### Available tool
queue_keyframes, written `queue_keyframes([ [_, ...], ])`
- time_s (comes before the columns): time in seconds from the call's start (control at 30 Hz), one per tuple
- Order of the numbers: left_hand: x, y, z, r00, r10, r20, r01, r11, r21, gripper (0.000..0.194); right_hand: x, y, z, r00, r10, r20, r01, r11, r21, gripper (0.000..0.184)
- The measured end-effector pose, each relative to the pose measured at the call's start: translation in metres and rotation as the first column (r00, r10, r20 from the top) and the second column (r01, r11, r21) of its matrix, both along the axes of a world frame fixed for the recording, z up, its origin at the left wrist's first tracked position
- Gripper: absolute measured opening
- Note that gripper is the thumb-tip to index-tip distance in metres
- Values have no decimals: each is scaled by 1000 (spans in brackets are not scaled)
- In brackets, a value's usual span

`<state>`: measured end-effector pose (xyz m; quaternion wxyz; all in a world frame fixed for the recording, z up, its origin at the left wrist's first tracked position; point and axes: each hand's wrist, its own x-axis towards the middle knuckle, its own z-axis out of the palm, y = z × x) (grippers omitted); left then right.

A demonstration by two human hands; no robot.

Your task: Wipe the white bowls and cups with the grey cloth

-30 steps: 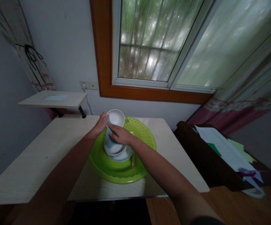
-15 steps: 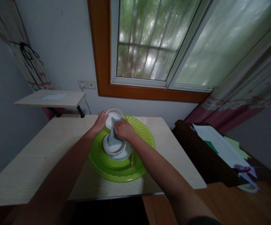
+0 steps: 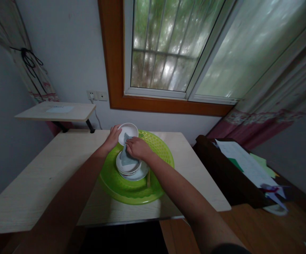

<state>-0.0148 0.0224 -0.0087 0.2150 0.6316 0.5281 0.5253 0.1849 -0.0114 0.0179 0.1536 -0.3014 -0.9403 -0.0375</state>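
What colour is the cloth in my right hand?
The cloth is greyish blue; it shows best in the head view.

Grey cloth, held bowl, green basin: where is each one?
Grey cloth (image 3: 127, 158): head view, on its lower part.
Held bowl (image 3: 129, 129): head view, inner surface.
Green basin (image 3: 138, 200): head view, near rim.

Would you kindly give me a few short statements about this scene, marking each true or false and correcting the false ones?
1. The left hand holds a white bowl. True.
2. The right hand is bare of any object. False: it holds a grey cloth.
3. A thin light-brown utensil lies to the right of the stacked white dishes. True.
4. Those dishes stand in a red tray. False: the tray is green.
5. The window is right of the wall sockets. True.
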Motion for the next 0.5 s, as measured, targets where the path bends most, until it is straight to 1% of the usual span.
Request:
queue_keyframes([
  [0.13, 1, -3, 1, 1000, 14, 7, -14, 1000, 8, 42, -2, -2, -2, 995, 67, -72, -75, 991, -111, 45],
  [0.27, 2, -5, 3, 1000, 7, 8, -7, 1000, 18, 40, -4, -5, -4, 979, 111, -173, -146, 968, -205, 59],
  [0.33, 2, -4, 3, 1000, 3, 3, -3, 1000, 14, 39, -5, -5, -4, 973, 118, -199, -165, 957, -238, 65],
  [0.4, 2, -3, 3, 1000, 3, 8, -3, 1000, 12, 38, -4, -4, -4, 975, 114, -193, -160, 958, -240, 67],
  [0.5, 1, 1, 2, 999, -5, 37, 4, 1000, 7, 38, -2, 0, -3, 986, 95, -134, -119, 976, -184, 63],
])
